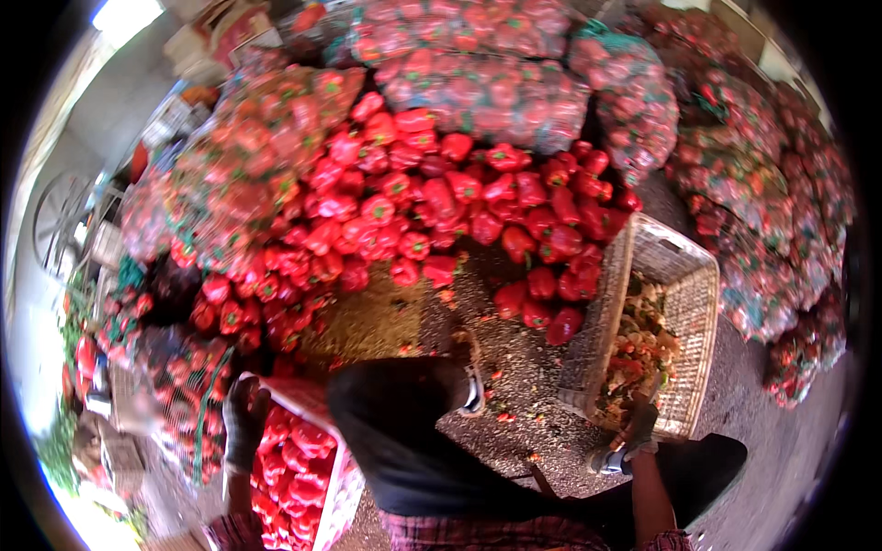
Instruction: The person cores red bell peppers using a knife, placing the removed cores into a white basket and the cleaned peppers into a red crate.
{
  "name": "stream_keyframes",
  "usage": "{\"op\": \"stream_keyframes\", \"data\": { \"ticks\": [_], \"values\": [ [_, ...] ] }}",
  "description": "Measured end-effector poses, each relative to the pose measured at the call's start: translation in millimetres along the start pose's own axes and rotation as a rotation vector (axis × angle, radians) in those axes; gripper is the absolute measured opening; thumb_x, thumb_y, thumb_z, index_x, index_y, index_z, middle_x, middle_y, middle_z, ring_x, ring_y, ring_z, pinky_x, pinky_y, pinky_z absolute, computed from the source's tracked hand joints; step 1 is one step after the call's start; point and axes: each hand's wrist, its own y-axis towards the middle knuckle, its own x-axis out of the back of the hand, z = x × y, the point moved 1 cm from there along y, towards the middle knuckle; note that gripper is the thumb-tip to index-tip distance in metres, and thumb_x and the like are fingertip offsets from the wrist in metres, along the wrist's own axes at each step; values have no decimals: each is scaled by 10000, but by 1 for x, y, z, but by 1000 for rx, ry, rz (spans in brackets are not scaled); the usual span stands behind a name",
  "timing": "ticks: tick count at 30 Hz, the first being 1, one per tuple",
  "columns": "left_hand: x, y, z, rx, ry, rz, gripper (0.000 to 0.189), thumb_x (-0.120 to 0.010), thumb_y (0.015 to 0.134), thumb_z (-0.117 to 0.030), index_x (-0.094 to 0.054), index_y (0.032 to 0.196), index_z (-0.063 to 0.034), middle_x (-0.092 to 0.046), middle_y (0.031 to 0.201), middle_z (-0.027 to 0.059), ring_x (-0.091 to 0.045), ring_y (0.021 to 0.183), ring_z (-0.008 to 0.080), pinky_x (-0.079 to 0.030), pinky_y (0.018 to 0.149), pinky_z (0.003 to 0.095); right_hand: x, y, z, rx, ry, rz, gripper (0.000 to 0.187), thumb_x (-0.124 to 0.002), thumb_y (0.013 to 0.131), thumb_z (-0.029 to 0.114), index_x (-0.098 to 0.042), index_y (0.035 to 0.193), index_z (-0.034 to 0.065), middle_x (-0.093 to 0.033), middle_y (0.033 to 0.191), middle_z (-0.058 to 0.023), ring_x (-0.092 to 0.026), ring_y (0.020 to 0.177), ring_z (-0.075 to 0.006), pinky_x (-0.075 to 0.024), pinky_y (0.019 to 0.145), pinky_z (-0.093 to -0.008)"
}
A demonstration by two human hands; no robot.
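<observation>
My left hand (245, 420), in a grey glove, lies over the left rim of a pale plastic crate (341, 475), its fingers curled over the edge. Red bell peppers (296, 475) fill that crate. On the other side, my right hand (635, 425), also gloved, is at the near end of a worn, tilted slatted crate (696, 344). Inside this one are pepper cores and scraps (641, 344). Whether the right fingers hold anything cannot be made out. A wide heap of loose red bell peppers (413, 200) spreads over the floor in front of me.
Mesh sacks of peppers stand behind the heap (482, 96), at its left (234, 172) and at the right (744, 193). Another mesh sack (182, 386) sits beside the left crate. My bent knee (386, 399) is between the crates. Seeds and scraps litter the floor (510, 358).
</observation>
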Motion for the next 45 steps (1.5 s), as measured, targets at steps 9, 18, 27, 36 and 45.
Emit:
{"op": "stream_keyframes", "data": {
  "ticks": [9, 18, 27, 36, 45],
  "values": [
    [-449, 207, -172, -315, 132, 927, 503, -718, 739, -309, -600, 1126, -10, -669, 1062, 167, -636, 1030, 271, -490, 884, 377, -9, -14, 9, -8, -22, 8, 289, -613, 879, 317, -624, 952, 37, -598, 620, -66, -443, 345, -102, -326, 306, -253],
    [-652, 156, -185, -195, -4, 840, 575, -734, 696, -302, -566, 1150, 9, -647, 1048, 211, -619, 992, 351, -487, 874, 416, -10, -20, 36, -197, 48, 19, 341, -553, 891, 153, -529, 1173, -37, -628, 683, -84, -466, 383, -85, -359, 330, -220],
    [-519, 151, -194, 495, -906, 983, 431, -731, 732, -24, -595, 1140, -51, -654, 1037, 14, -609, 922, 152, -510, 830, 315, -14, -18, 27, -289, 138, 184, 365, -507, 900, 103, -510, 1261, 51, -633, 711, -61, -489, 416, -76, -365, 333, -227],
    [-357, 41, -372, -222, -809, 910, 526, -810, 733, -323, -571, 1122, -61, -628, 1027, 19, -573, 923, 121, -484, 837, 298, -92, -62, 70, 118, 118, 384, 552, -567, 824, 26, -435, 1357, 84, -573, 725, -79, -555, 639, -155, -458, 541, -318],
    [-343, -29, -391, -42, -1043, 693, 248, -692, 819, -99, -596, 1043, -51, -624, 948, -1, -572, 825, 89, -492, 754, 271, -47, -97, 14, 253, -356, 390, 348, -612, 784, 149, -552, 1102, 22, -619, 853, -214, -635, 809, -368, -484, 715, -470]
  ]
}}
